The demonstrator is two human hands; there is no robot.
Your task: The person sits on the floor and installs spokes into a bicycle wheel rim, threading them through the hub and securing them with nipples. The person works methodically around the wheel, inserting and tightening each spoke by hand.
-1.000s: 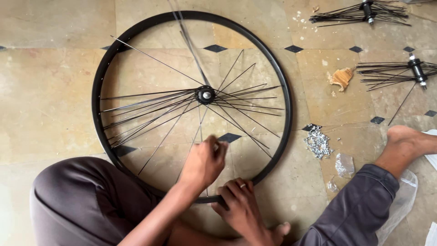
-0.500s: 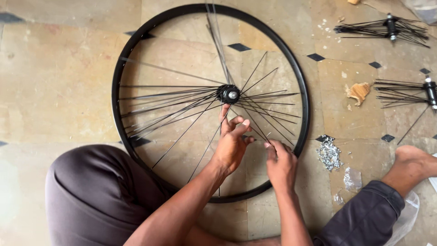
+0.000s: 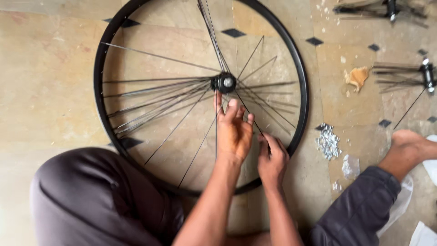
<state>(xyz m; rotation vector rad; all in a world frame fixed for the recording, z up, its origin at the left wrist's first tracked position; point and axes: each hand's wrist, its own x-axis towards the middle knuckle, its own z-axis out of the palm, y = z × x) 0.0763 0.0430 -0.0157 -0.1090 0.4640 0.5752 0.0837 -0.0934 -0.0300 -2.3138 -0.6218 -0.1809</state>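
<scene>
A black bicycle wheel rim (image 3: 102, 114) lies flat on the tiled floor, with thin loose spokes fanning out from a dark hub (image 3: 224, 83). My left hand (image 3: 233, 132) lies over the spokes just below the hub, fingers stretched and slightly apart, tips almost touching it. My right hand (image 3: 272, 159) sits beside it to the right, inside the rim's near edge. Its thumb and fingers pinch a thin spoke (image 3: 248, 111) that runs up toward the hub.
A small pile of silver spoke nipples (image 3: 327, 142) and a clear plastic bag (image 3: 350, 166) lie right of the rim. Two more hubs with spoke bundles (image 3: 428, 75) (image 3: 391, 7) and an orange rag (image 3: 357, 76) lie further right. My knee (image 3: 91, 200) and bare foot (image 3: 409, 146) flank the wheel.
Both hands have moved from the rim's near edge up toward the hub. The left hand's fingers have opened out, and the view has come closer.
</scene>
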